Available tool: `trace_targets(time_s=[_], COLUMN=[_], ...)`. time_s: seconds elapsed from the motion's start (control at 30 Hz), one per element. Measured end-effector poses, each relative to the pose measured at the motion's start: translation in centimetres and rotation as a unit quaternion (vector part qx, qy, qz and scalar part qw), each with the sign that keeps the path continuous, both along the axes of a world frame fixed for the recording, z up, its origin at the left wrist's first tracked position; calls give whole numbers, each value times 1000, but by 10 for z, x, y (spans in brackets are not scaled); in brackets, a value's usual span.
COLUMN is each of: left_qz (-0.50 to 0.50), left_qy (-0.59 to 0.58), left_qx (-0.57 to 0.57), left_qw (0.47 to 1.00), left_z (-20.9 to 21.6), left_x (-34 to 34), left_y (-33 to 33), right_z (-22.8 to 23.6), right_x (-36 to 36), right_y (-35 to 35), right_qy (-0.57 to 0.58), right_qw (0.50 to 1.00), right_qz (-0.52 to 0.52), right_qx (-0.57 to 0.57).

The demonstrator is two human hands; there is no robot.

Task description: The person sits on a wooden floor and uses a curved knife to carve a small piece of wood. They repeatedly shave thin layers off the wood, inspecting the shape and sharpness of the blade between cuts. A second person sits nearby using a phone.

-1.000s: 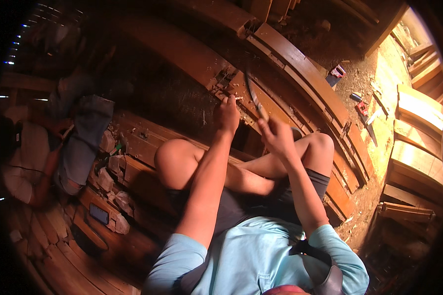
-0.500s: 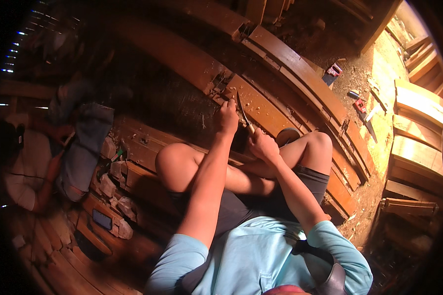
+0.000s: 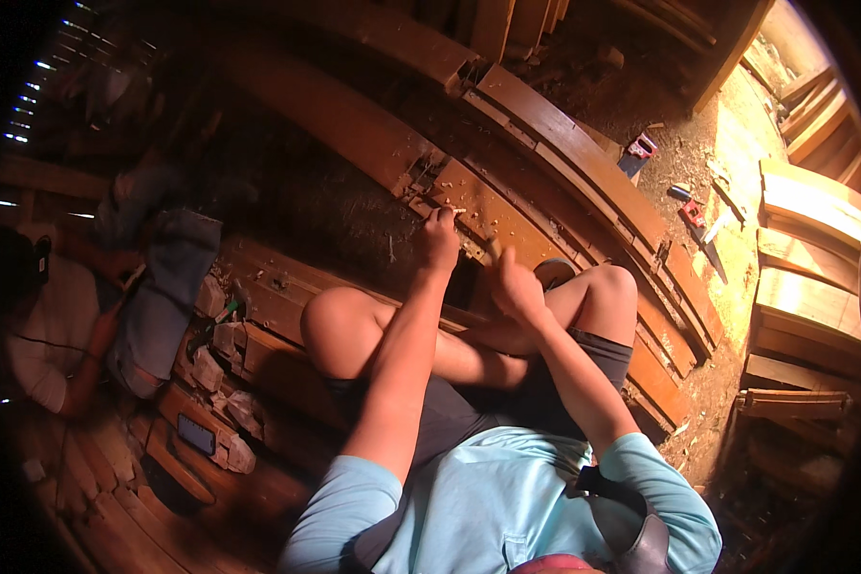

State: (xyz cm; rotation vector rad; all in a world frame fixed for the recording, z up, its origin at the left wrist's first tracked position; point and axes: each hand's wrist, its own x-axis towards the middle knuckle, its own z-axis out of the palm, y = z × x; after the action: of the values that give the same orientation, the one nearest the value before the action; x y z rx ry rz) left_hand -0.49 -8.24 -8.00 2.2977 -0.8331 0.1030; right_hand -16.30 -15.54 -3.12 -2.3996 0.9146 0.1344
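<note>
Left hand point(image 3: 440, 241): arm stretched forward, fingers pinched on a small chisel-like tool point(image 3: 452, 211), tip on the wooden door frame point(image 3: 507, 215).
Right hand point(image 3: 517, 287): raised, fist closed around a handle point(image 3: 495, 251), just beside the left.
Frame: lies flat across the person's knees.

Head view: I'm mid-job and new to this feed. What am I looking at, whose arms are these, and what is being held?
This one picture comes from a fisheye camera on a person's head, looking down, so straight edges bend near the rim. The two bare arms rising from the bottom are that person's own. They sit with knees up before a long brown wooden frame. The left hand pinches something small and pale against the frame; what it is cannot be told. The right hand is closed around a handle, its tool end blurred. On the sandy ground at the right lies a handsaw. Another person sits at the left.
</note>
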Motion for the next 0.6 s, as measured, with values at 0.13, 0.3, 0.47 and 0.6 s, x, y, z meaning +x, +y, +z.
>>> trace_targets(time_s=[0.13, 0.3, 0.47, 0.6], left_qz=[-34, -26, -14, -42], left_qy=[-30, -46, -25, -61], left_qx=[68, 45, 47, 37], left_qw=[997, 998, 998, 997], left_z=[19, 11, 17, 11], left_x=[-6, -2, -3, -1], left_y=[-2, 1, -5, 3], right_z=[7, 95, 1, -31], right_x=[3, 21, 16, -4], right_y=[2, 5, 4, 8], right_qy=[45, -413, -171, 44], right_qw=[998, 905, 981, 999], right_qz=[6, -93, -90, 16], right_qx=[-30, 28, -25, -3])
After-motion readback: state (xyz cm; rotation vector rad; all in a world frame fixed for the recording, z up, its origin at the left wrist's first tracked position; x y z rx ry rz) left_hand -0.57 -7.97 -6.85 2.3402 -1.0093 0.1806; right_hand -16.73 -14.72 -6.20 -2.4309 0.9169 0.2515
